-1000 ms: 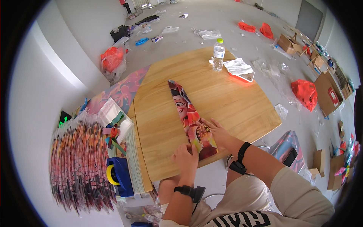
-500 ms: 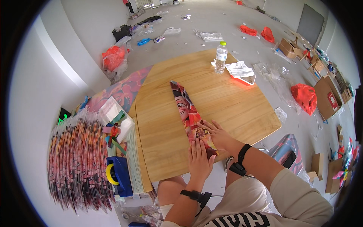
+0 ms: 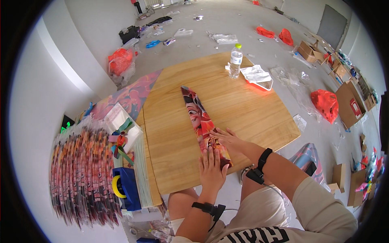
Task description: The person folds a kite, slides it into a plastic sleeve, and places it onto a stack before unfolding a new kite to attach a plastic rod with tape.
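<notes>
folded sheet: long narrow strip of printed cartoon paper (image 3: 201, 123), red and dark tones, lying flat on the worktop; near end under both hands, far end pointing away from them and slightly to their left
left hand: (image 3: 212, 169) flat, palm down, fingers straight and together, pressing the near end of the strip; gripping nothing
right hand: (image 3: 227, 139) flat, fingers spread, on the strip's right edge just beyond the left hand; also pressing, not gripping
wrists: black band on each
worktop: (image 3: 251, 113) pale wood board, low to the floor; strip runs down its middle, bare wood either side of the hands
far from hands: clear plastic water bottle (image 3: 235, 61) upright at the far edge, white wrapper on a red-rimmed tray (image 3: 259, 79) just right of it
left of hands: blue tape dispenser (image 3: 126, 187) with a yellow roll, beside the board's near-left corner; past it, a fanned stack of bagged printed packs (image 3: 83, 174)
left, further out: coloured ribbons on a white packet (image 3: 119, 133), unfolded printed sheet (image 3: 129, 97) at the board's far-left edge
room: grey concrete floor (image 3: 210, 24), white wall to the left, red plastic bags (image 3: 326, 103), cardboard boxes (image 3: 348, 101) to the right, scattered clear wrapping
</notes>
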Tool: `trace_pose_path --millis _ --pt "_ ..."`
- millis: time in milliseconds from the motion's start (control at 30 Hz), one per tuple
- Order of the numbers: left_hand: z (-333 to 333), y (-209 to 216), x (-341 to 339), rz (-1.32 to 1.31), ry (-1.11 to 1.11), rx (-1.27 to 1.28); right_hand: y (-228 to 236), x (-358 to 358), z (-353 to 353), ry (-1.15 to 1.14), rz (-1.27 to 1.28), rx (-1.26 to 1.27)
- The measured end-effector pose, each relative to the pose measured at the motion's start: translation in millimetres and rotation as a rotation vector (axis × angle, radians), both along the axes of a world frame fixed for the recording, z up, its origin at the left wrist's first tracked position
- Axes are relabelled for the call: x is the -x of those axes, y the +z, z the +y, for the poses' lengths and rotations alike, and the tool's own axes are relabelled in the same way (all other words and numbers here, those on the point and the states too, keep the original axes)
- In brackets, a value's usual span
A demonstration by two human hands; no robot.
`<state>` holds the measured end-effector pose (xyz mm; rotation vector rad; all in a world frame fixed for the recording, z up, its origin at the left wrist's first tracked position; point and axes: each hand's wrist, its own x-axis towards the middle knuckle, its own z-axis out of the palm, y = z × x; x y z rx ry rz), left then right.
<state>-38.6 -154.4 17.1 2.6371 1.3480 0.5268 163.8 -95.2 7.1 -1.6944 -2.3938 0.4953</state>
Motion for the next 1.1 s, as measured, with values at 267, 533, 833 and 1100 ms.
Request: trace_pose_path --millis 267,533,833,1100 --pt "-0.6 4.3 -0.1 0.004 -0.002 0.004 21.6 5.6 10.1 -0.133 0.242 0.226" --pt "0.4 1.8 0.4 -0.041 0.002 -0.004 32.6 26.4 -43.4 -0.075 0.424 -0.175" --pt "2.6 -3.5 3.3 0.004 -0.014 -0.017 39.0 72.2 -100.9 -0.091 0.122 -0.189" --pt "30.8 -2.0 27.9 -0.154 -0.158 0.027 30.5 72.4 -107.3 -0.092 0.049 -0.177"
